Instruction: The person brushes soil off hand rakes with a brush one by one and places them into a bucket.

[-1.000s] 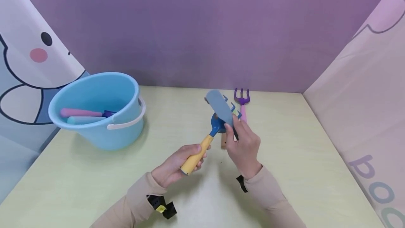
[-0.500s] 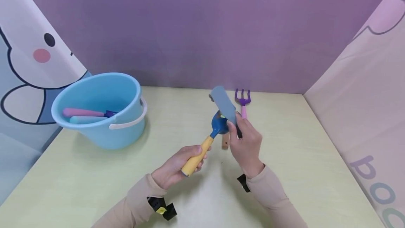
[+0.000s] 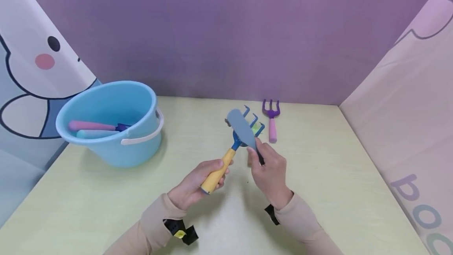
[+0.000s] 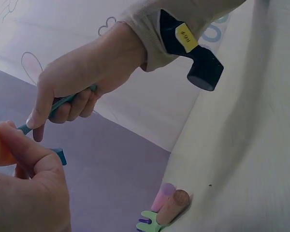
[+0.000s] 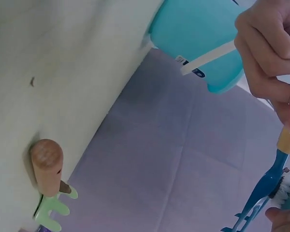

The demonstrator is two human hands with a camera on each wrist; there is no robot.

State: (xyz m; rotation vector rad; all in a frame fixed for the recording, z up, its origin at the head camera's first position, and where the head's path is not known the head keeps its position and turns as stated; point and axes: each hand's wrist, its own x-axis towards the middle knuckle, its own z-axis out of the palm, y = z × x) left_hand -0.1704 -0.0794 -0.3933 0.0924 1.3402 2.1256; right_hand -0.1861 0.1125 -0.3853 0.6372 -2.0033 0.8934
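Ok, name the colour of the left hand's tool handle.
The handle is yellow, clearest in the head view.

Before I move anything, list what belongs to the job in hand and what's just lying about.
In use, it seems:
yellow-handled blue rake, in the left hand
blue brush, in the right hand

Apparently lying about:
pink-handled purple fork
wooden-handled green fork
blue bucket, two tools inside

Both hands (image 3: 196,180) (image 3: 270,172) curled, close together
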